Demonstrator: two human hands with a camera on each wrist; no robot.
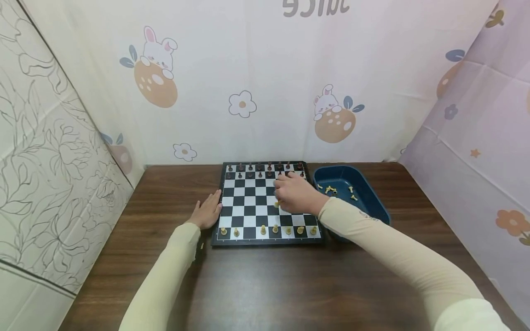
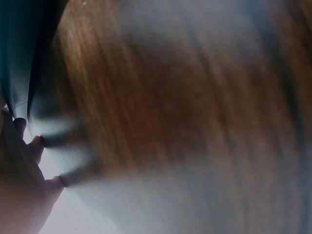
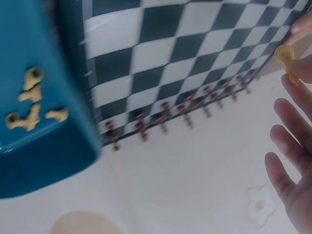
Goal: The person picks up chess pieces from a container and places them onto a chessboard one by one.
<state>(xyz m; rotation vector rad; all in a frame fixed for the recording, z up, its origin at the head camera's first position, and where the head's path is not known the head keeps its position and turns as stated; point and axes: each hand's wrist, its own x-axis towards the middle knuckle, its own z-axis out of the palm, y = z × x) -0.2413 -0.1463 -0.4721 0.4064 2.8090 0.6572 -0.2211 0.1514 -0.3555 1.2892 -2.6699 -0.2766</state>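
Seven pale yellow chess pieces point(image 1: 275, 229) stand along the near edge of a black-and-white board point(image 1: 250, 209): two at the left, then five farther along to the right. Dark reddish-brown pieces point(image 1: 269, 167) are lined up in two rows at the far edge, a few of them hidden behind the right hand point(image 1: 299, 193). That hand reaches over the right half of the board, thumb and forefinger pinching one yellow piece point(image 3: 284, 53) — the right wrist view shows it plainly, its wide round end up by the fingertips — while the remaining fingers are spread apart, loosely extended. In the head view the pinched piece sits over the squares near the middle rows (whether it touches the board, I cannot tell).

The left hand point(image 1: 207, 212) lies with fingers extended on the brown wooden table point(image 1: 265, 287), its fingertips against the board's left edge; it has hold of nothing. The left wrist view is mostly blurred tabletop, with a few fingertips at its side.

Just to the right of the board is a blue tray point(image 1: 341, 174), where several loose yellow pieces point(image 1: 330, 189) lie tipped over. Behind the table hangs a pale curtain point(image 1: 277, 59) printed with rabbits and flowers.
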